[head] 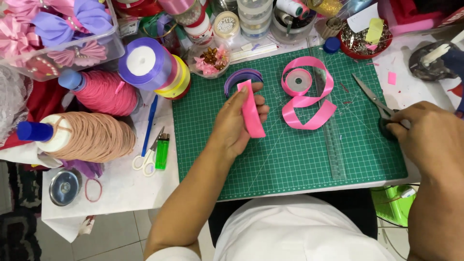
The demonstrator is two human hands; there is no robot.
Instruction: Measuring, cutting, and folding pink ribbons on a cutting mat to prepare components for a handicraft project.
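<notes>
A cutting mat (pixel 290 164) lies on the counter (pixel 130 193). On the mat, a ribbon roll (pixel 299 81) sits behind a ruler (pixel 333 145), with scissors (pixel 372 99) to the right. Left of the mat lie a lighter (pixel 162 151) and small scissors (pixel 147 157); farther left rest two yarn cones (pixel 92 137). A bin of bows (pixel 58 34) stands behind them.

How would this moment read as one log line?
left hand: holds pink ribbon strip | right hand: on scissors | green cutting mat: pink ribbon roll, clear ruler
</notes>
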